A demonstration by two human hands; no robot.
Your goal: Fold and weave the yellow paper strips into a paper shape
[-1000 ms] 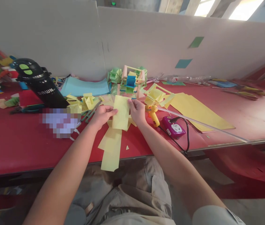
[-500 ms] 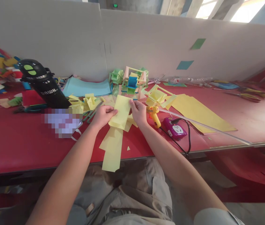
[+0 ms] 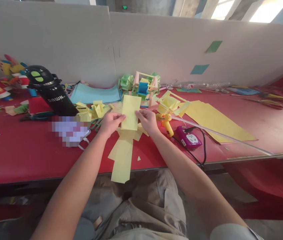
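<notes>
A rectangular piece of yellow paper [image 3: 131, 111] is held upright between my two hands, over the red table. My left hand [image 3: 111, 124] pinches its left edge, thumb towards me. On the opposite edge my right hand [image 3: 146, 120] grips it between thumb and fingers. Below lie loose yellow paper strips [image 3: 121, 163], one sticking out past the table's front edge. Behind the held paper stands a small frame model [image 3: 145, 87] with a blue and green folded paper wheel. A yellow hot glue gun [image 3: 165, 123] lies just right of my right hand.
A black bottle [image 3: 53, 95] leans at the left beside a blurred-out device [image 3: 71, 130]. Right of the glue gun sit a purple power socket [image 3: 189, 137] with a black cord, a long clear strip [image 3: 226, 136] and yellow sheets [image 3: 216, 121]. Blue sheets [image 3: 95, 93] lie behind.
The yellow paper has turned from a slant to nearly straight and has risen slightly. My right hand has slid lower along its right edge. Both hands keep hold of it.
</notes>
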